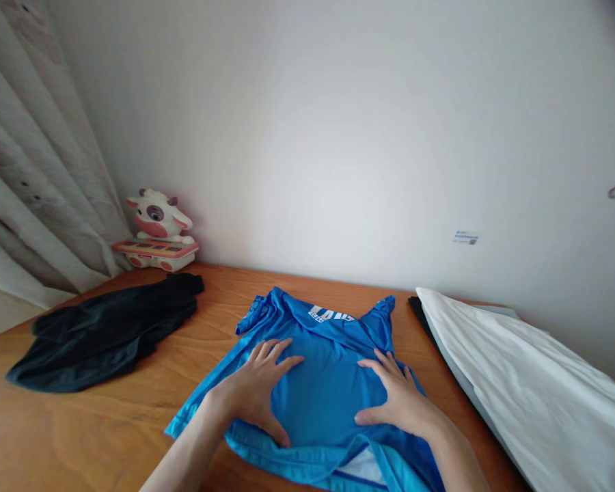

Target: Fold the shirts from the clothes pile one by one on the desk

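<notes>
A blue T-shirt (pixel 322 389) with white lettering near its far end lies spread on the wooden table, its hem toward me. The far edge looks bunched and the near hem is partly turned, with a pale patch showing in the opening. My left hand (pixel 260 383) rests on the left half of the shirt, fingers spread. On the right half lies my right hand (pixel 397 400), its fingers apart as well. Neither hand grips the cloth.
A dark garment (pixel 113 331) lies crumpled on the wooden table (pixel 76 437) at left. White clothing (pixel 533 383) is layered over grey and black pieces at right. A cow-shaped toy keyboard (pixel 158 232) stands in the back corner, beside a curtain (pixel 35 157) and the wall (pixel 328 137).
</notes>
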`<state>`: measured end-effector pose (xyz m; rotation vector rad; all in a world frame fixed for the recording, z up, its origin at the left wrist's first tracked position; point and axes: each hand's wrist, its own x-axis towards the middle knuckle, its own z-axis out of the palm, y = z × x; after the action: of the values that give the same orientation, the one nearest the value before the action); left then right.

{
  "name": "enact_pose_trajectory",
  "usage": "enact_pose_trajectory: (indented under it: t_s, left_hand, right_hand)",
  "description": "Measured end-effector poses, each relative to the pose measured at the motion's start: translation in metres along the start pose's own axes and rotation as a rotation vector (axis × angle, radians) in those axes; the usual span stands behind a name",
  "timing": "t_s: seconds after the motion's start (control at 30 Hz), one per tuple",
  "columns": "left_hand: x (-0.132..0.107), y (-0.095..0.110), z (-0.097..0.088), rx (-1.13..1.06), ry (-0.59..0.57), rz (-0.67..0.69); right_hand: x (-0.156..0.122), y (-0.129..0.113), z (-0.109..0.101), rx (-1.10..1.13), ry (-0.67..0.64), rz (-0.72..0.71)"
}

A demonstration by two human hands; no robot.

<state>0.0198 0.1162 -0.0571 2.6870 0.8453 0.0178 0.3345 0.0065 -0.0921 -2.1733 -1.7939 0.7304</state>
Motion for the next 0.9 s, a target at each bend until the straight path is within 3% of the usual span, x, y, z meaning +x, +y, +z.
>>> enact_pose_trajectory:
  t_s: [0.07, 0.13, 0.27, 0.37, 0.5, 0.7, 0.9]
  left_hand:
    - [0.002, -0.010, 0.004, 0.002, -0.032, -0.007]
    - [0.007, -0.020, 0.010, -0.009, 0.083, 0.014]
    - [0.017, -0.038, 0.026, -0.003, 0.412, -0.020]
    - [0.014, -0.047, 0.034, 0.032, 0.502, -0.052]
    - [-0.006, -0.057, 0.039, 0.062, 0.526, -0.116]
    - [-0.050, -0.070, 0.055, 0.194, 0.441, -0.253]
    - [-0.084, -0.048, 0.051, 0.200, 0.418, -0.050]
  right_hand:
    - [0.002, 0.008, 0.002, -0.035, -0.029, -0.016]
    - [0.008, 0.014, 0.008, -0.063, 0.050, -0.061]
    - [0.023, 0.019, 0.022, -0.146, 0.491, -0.118]
    - [0.025, 0.019, 0.026, -0.229, 0.669, -0.160]
    - [0.006, 0.029, 0.019, -0.254, 0.559, -0.315]
    - [-0.038, 0.040, 0.002, -0.340, 0.283, -0.416]
    - [-0.084, 0.010, 0.017, -0.239, 0.155, -0.412]
